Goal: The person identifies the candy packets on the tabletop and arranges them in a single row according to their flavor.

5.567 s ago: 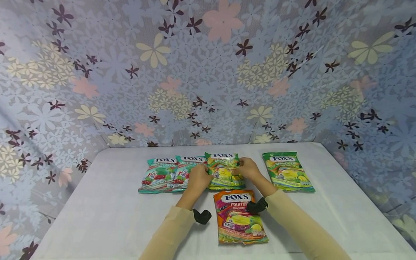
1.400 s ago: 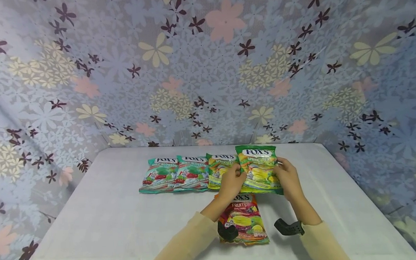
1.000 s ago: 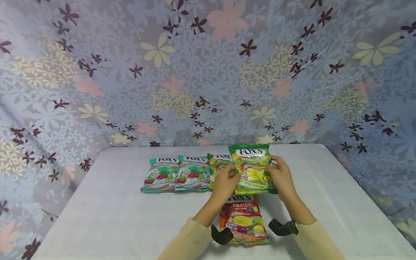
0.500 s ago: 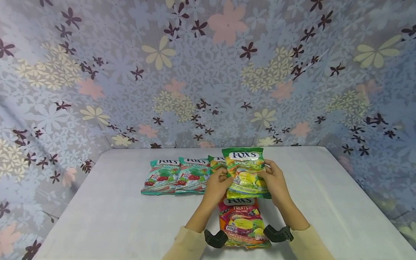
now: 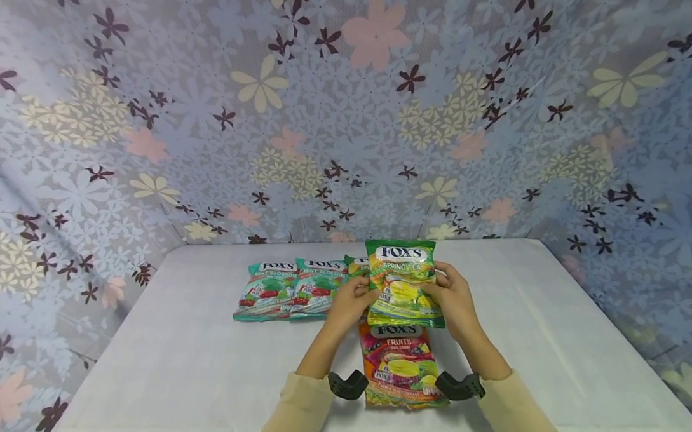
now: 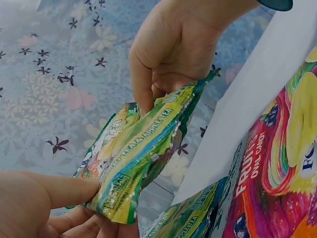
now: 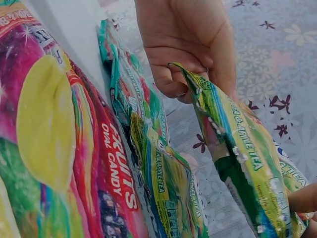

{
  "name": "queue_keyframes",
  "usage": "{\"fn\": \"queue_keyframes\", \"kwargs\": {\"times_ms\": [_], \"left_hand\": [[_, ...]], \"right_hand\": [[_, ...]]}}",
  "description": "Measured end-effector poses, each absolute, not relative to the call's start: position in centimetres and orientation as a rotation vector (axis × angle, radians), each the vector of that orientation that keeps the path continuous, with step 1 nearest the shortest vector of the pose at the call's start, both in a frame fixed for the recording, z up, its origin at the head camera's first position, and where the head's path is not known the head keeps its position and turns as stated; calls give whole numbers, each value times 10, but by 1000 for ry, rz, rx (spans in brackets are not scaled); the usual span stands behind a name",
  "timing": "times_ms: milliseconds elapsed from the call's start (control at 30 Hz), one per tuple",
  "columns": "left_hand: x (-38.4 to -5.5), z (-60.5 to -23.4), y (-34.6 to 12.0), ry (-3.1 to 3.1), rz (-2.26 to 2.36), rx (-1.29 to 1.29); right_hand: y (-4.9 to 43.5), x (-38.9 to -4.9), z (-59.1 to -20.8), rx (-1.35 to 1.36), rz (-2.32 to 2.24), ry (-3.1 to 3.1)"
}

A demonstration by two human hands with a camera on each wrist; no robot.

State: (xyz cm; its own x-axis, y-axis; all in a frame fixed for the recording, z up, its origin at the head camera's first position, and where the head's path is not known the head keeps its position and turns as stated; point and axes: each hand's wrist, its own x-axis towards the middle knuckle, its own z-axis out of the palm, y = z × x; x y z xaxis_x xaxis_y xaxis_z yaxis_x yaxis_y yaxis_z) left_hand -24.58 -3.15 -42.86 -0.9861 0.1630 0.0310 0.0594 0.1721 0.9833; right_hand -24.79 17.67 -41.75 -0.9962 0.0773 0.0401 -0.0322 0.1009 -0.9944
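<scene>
Both hands hold a green and yellow Spring Tea candy bag (image 5: 402, 284) up above the table. My left hand (image 5: 349, 302) pinches its left edge, thumb in front and fingers behind. My right hand (image 5: 452, 301) pinches the right edge the same way. In the left wrist view the raised bag (image 6: 143, 144) is gripped at both ends, its back partly in shadow. Behind it lies a second Spring Tea bag (image 5: 356, 266), mostly covered in the head view; the right wrist view shows this lower bag (image 7: 166, 183) beneath the held one.
Two teal Mint Blossom bags, one on the left (image 5: 266, 292) and one beside it (image 5: 319, 290), lie in a row with the covered bag. An orange and purple Fruits bag (image 5: 401, 366) lies in front, between the forearms. A floral cloth (image 5: 319, 115) hangs behind the white table (image 5: 185, 374).
The Spring Tea bag that lay at the far right has been picked up and carried left in both hands. It now overlaps the other Spring Tea bag, which the hands released earlier.
</scene>
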Motion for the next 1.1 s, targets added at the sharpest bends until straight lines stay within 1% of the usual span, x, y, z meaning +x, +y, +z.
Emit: {"fn": "queue_keyframes", "kwargs": {"times_ms": [400,567,767,1000,1100], "left_hand": [[-244,-428,-34,2394,1938,289],[-248,-432,-32,2361,1949,234],[-248,-434,-31,2372,1931,251],[-248,-437,-31,2309,1986,289],[-248,-437,-30,2309,1975,269]], "right_hand": [[178,-250,-419,-60,2044,-2287],[182,-254,-420,-110,2174,-2245],[188,-256,-420,-165,2406,-2121],[189,-257,-421,-193,2412,-2128],[190,-258,-421,-198,2403,-2129]]}}
